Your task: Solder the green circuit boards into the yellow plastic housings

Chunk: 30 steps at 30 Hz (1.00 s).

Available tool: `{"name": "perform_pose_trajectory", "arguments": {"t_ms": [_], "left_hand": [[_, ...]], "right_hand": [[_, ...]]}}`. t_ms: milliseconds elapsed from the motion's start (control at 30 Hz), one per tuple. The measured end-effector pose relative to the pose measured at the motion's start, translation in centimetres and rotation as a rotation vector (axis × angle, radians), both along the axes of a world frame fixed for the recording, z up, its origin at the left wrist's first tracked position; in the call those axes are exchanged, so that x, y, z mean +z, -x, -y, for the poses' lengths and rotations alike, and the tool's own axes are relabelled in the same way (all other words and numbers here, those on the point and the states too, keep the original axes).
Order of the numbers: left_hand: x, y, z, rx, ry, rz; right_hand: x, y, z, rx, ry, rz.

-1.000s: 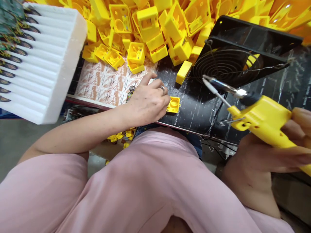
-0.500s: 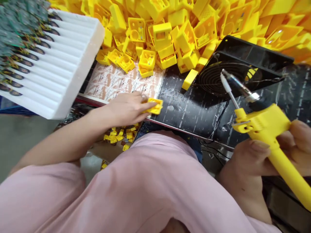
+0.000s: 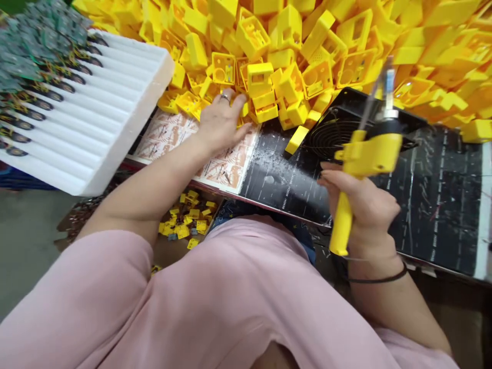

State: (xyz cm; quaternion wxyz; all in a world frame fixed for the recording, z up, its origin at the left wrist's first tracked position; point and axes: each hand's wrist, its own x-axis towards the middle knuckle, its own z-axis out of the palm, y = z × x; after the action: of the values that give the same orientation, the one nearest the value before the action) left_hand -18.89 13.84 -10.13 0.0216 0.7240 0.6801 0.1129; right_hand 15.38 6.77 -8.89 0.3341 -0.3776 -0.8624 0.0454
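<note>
my left hand [image 3: 221, 123] lies flat, fingers spread, on the yellow housings [image 3: 260, 78]; my right hand [image 3: 363, 207] grips the soldering gun [image 3: 371, 154] upright.

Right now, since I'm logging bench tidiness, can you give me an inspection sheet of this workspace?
Surface: black mat with whitish scuffs; printed label sheet at its left end.
Job's things: yellow soldering gun, tip pointing up; pile of yellow plastic housings.
Clutter: small yellow scraps below the bench edge; black grille fan beside the pile.
Hands: left hand, fingers stretched onto the pile's edge; right hand closed round the gun's handle.
Cables: nothing seen.
Surroundings: white foam tray holding circuit boards; pink trousers.
</note>
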Motion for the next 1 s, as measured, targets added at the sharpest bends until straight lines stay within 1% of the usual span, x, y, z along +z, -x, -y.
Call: {"name": "perform_pose_trajectory", "arguments": {"t_ms": [33, 67, 133, 167, 233, 267, 300, 333, 433, 533, 567, 633, 700, 767, 800, 867, 933, 1000], "left_hand": [[-0.4, 0.1, -0.1, -0.028, -0.012, 0.011], [-0.5, 0.3, 0.2, -0.065, -0.015, 0.013], [0.1, 0.7, 1.7, -0.196, 0.009, -0.012], [0.6, 0.9, 2.8, -0.294, 0.032, -0.040], [1.5, 1.2, 5.0, -0.493, 0.064, -0.107], [1.8, 1.3, 6.0, -0.565, 0.062, -0.137], [1.9, 1.4, 6.8, -0.609, 0.050, -0.156], [1.9, 1.5, 7.4, -0.624, 0.024, -0.162], [1.2, 1.2, 8.2, -0.574, -0.090, -0.143], [0.6, 0.4, 8.2, -0.525, -0.158, -0.096], [0.6, 0.0, 8.2, -0.522, -0.154, -0.068], [1.0, -0.7, 8.4, -0.538, -0.101, -0.006], [1.5, -1.2, 8.7, -0.598, -0.017, 0.034], [1.9, -1.5, 9.1, -0.683, 0.068, 0.032], [2.1, -1.6, 9.2, -0.721, 0.103, 0.019], [2.3, -1.7, 9.5, -0.750, 0.144, -0.002], [2.4, -1.9, 9.8, -0.713, 0.153, -0.005], [2.5, -2.2, 10.2, -0.639, 0.126, 0.016]], "right_hand": [[0.7, 0.9, -0.9, 0.030, -0.121, 0.047], [1.3, 2.0, -1.7, 0.051, -0.235, 0.112], [2.2, 3.9, -3.1, 0.034, -0.367, 0.263], [2.3, 4.9, -3.7, 0.018, -0.387, 0.329], [1.9, 6.4, -4.8, -0.019, -0.375, 0.416], [1.4, 6.9, -5.4, -0.030, -0.355, 0.437], [0.9, 7.4, -6.0, -0.037, -0.330, 0.446], [0.3, 7.8, -6.6, -0.037, -0.301, 0.449], [-0.9, 8.3, -7.9, -0.020, -0.204, 0.443], [-0.7, 8.1, -7.7, 0.026, -0.122, 0.426], [-0.4, 7.8, -7.2, 0.070, -0.104, 0.417], [0.3, 6.9, -5.9, 0.208, -0.083, 0.386], [0.9, 5.7, -4.4, 0.364, -0.087, 0.334], [1.3, 4.3, -3.0, 0.459, -0.076, 0.276], [1.3, 3.7, -2.4, 0.466, -0.049, 0.253], [1.2, 2.7, -1.6, 0.410, 0.009, 0.223], [0.8, 2.3, -1.1, 0.323, 0.019, 0.197], [0.1, 2.4, -0.9, 0.266, -0.017, 0.186]]}}
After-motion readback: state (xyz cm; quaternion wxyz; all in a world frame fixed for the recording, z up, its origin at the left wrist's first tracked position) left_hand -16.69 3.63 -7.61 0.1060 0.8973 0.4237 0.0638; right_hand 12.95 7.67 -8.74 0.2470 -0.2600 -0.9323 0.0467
